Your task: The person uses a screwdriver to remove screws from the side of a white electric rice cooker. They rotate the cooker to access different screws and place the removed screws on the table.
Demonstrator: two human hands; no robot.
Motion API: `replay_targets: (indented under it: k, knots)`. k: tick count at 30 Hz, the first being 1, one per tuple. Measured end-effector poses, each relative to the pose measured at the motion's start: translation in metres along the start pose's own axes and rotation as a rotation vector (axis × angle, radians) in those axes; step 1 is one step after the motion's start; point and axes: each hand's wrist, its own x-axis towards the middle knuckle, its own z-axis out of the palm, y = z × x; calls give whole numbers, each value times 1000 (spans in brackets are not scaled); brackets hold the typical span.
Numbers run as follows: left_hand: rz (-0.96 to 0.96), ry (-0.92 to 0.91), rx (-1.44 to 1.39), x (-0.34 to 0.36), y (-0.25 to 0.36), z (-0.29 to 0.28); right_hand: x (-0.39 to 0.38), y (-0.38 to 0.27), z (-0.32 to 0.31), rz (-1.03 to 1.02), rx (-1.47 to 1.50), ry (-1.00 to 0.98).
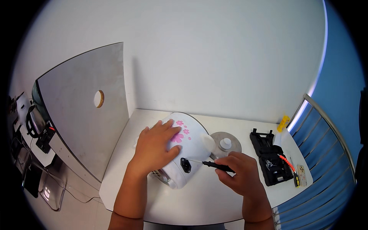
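Note:
A white appliance body (pixel 191 147) with pink flower prints lies tipped on its side on the white table (pixel 199 203). My left hand (pixel 155 147) lies flat on top of it, fingers spread, pressing it down. My right hand (pixel 239 172) grips a black-handled screwdriver (pixel 214 165). The thin shaft points left, and its tip is at the black power socket (pixel 186 165) on the appliance's side.
A round metal lid (pixel 226 145) with a white knob lies just behind the appliance. An open black tool case (pixel 270 159) with bits is at the right, next to a small yellow object (pixel 283 122). A grey partition panel (pixel 82 111) stands at the left and a railing (pixel 326 130) at the right.

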Motion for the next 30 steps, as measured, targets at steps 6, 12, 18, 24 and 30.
replay_targets:
  k: [6, 12, 18, 24, 30]
  knots:
    - [28, 15, 23, -2, -5, -2, 4, -6, 4, -29, -37, 35]
    - [61, 24, 37, 1, -3, 1, 4, -4, 11, -46, -59, -1]
    - [78, 26, 59, 1, 1, 3, 3, -4, 9, -42, -83, -1]
    - [112, 39, 40, 0, 4, 4, 4, 1, 3, 17, -11, -48]
    - [105, -1, 45, 0, 9, 1, 7, 10, -2, 72, 84, -123]
